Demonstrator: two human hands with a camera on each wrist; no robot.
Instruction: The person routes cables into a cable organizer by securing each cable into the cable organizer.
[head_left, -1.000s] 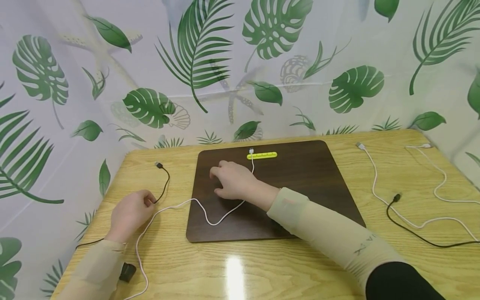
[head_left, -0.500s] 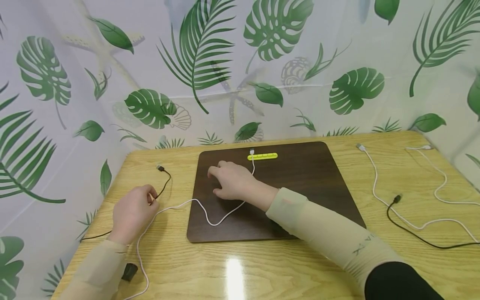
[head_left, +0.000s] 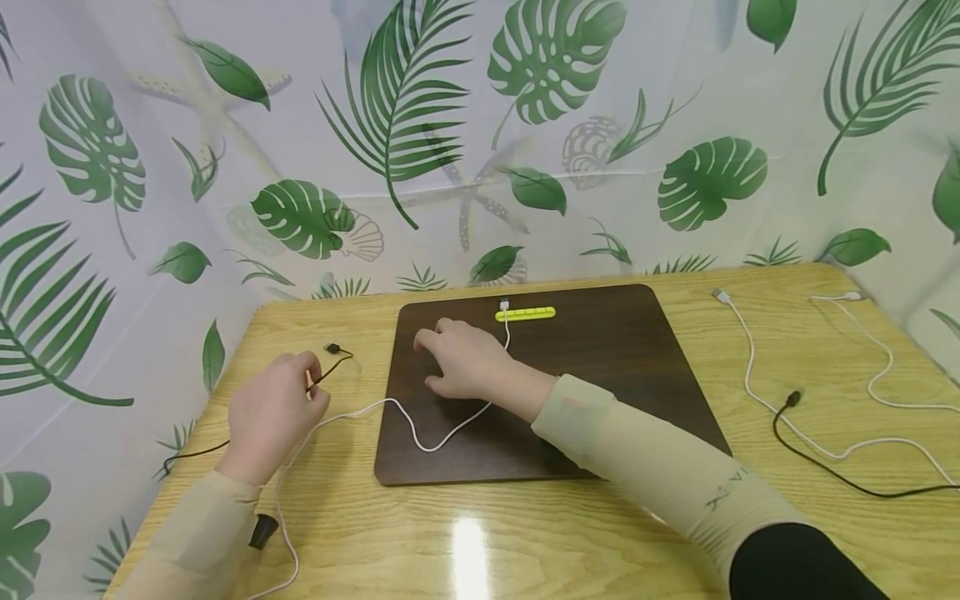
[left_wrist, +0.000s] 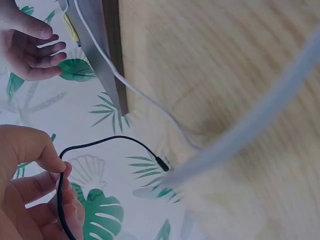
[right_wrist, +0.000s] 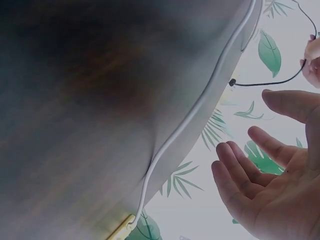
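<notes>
My left hand [head_left: 273, 412] pinches a black USB cable [left_wrist: 112, 138] between thumb and fingers, left of the dark board. Beyond the fingers the cable bends toward its plug [head_left: 332, 348], near the tabletop. My right hand [head_left: 467, 360] is held over the left part of the dark brown board [head_left: 600, 375], fingers relaxed and apart, holding nothing. In the right wrist view its fingers [right_wrist: 235, 175] are spread loosely. A yellow cable clip [head_left: 528, 314] lies at the board's far side. A white USB cable [head_left: 427, 450] crosses the board, its plug end [head_left: 504, 306] at the clip's left end.
To the right lie a white USB cable [head_left: 750, 358], another white cable [head_left: 888, 358] and a black cable [head_left: 832, 477] on the wooden table [head_left: 360, 533]. A small black object [head_left: 262, 531] sits beside my left sleeve. A leaf-patterned cloth [head_left: 450, 167] hangs behind the table.
My left hand has moved right and a little away from me with the black cable, whose plug has shifted right and nearer. My right hand has barely moved.
</notes>
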